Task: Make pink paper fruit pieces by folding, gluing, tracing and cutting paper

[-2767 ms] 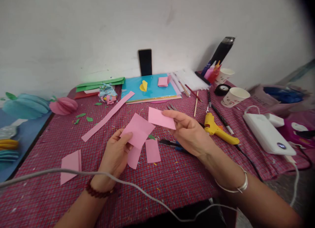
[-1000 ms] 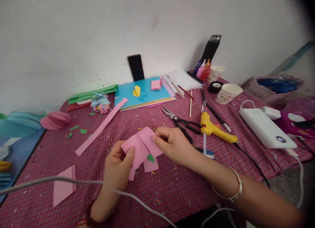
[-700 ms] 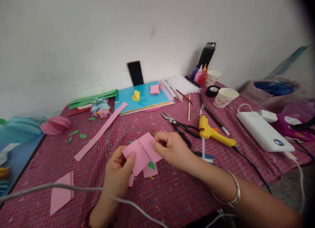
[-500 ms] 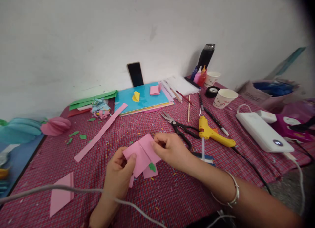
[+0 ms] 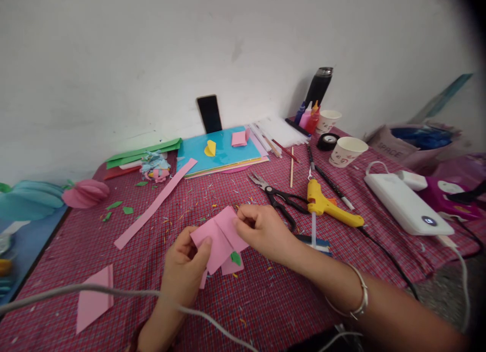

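Between my two hands, over the tablecloth, is a piece of folded pink paper (image 5: 214, 243) with a crease or split down its middle. My left hand (image 5: 185, 261) pinches its left side, thumb on top. The fingers of my right hand (image 5: 261, 230) are closed on the right part of the pink paper near its upper edge. Under it lie more pink paper and a small green paper scrap (image 5: 236, 258). Black-handled scissors (image 5: 279, 195) rest open just beyond my right hand. A yellow glue gun (image 5: 330, 207) lies to the right of them.
A long pink strip (image 5: 155, 205) and a pink paper piece (image 5: 94, 301) lie left. A pale cable (image 5: 125, 292) crosses in front of my left wrist. At the back are a blue sheet (image 5: 193, 157) and a phone (image 5: 209, 114). Paper cups (image 5: 346, 152) and a power bank (image 5: 406, 204) stand right.
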A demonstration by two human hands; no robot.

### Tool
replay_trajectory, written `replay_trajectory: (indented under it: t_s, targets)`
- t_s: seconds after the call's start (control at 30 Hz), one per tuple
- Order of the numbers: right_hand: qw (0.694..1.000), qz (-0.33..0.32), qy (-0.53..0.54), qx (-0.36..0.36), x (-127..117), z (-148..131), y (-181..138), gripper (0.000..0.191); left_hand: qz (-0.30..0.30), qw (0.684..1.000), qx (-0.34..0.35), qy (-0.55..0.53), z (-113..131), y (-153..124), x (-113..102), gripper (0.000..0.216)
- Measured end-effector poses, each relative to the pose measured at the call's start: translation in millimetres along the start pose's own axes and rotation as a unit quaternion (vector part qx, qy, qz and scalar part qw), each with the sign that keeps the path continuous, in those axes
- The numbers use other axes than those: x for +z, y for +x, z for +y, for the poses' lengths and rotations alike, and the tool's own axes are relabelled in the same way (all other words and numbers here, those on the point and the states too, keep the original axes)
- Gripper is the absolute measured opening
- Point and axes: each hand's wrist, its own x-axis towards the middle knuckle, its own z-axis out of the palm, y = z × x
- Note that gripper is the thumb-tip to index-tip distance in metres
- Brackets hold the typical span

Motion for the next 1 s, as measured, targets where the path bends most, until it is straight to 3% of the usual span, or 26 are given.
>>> replay_trajectory:
  t_s: [1.0]
  targets:
    - [0.999, 0.013, -0.039, -0.019, 0.9, -2.7, -1.7, 0.021, 0.023, 1.0, 0.007, -0.019, -0.6, 3.0, 1.9, 0.015]
